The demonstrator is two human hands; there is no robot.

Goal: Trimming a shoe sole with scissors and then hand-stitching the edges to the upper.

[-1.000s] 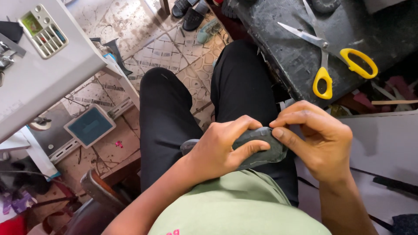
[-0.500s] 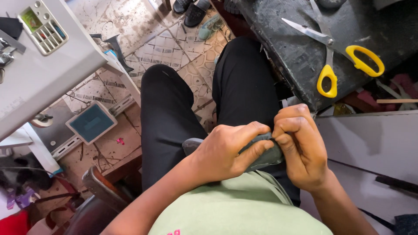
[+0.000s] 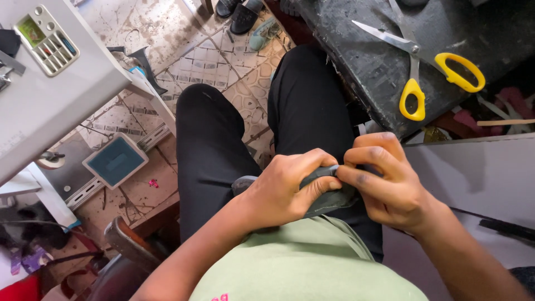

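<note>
Both hands hold a dark grey, flat, sole-like piece [image 3: 326, 195] over my lap, against black trousers. My left hand [image 3: 284, 189] wraps its near end, thumb lying along the top. My right hand [image 3: 387, 181] pinches its upper edge with curled fingers close to the left thumb. Most of the piece is hidden under the two hands.
Yellow-handled scissors [image 3: 415, 72] lie open on a dark worn table [image 3: 356, 61] ahead right. A grey-white machine body [image 3: 61, 95] with a small control panel [image 3: 47, 40] stands at the left. A teal pedal [image 3: 115, 161] and sandals [image 3: 242, 17] sit on the patterned tile floor.
My right hand has shifted its pinch along the grey piece's upper edge, closer to the left thumb. The left hand keeps its grip; the view has drifted slightly.
</note>
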